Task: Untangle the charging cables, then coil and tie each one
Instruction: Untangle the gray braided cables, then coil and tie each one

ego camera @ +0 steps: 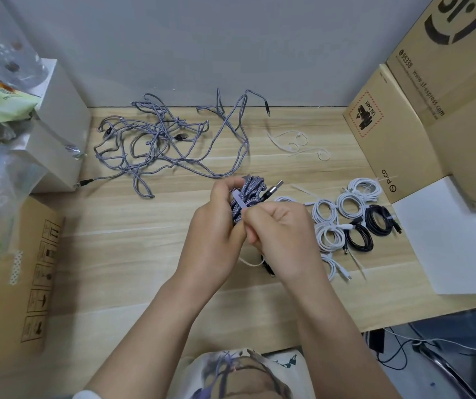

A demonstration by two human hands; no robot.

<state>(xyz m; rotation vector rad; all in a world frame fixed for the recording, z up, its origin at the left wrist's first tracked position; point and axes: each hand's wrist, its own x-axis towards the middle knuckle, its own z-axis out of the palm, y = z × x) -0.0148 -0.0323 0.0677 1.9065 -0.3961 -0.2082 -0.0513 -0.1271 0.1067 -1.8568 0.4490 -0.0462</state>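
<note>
A coiled bundle of grey-purple braided charging cable (248, 197) is held just above the middle of the light wooden tabletop (133, 254), its silver USB plug (274, 189) sticking out to the upper right. A pale flat tie strip (238, 203) crosses the bundle. The left hand (213, 240) wraps around the coil from the left, fingers curled over its top and thumb side toward the camera. The right hand (282, 234) sits touching the left, knuckles up, its fingers curled tight and pinching the near end of the tie strip against the coil. Both forearms rise from the bottom edge and converge at the bundle.

Behind, toward the wall, a loose tangle of the same grey-purple braided cables (161, 145) sprawls on the table. To its right lie several thin white cable ties (297, 145). Just right of the hands, white coiled cables (343, 214) and two black coiled cables (369, 228) lie in a cluster, already tied. Brown cardboard boxes (421, 110) stand at the right edge, and a white sheet (447, 243) lies in front of them.
</note>
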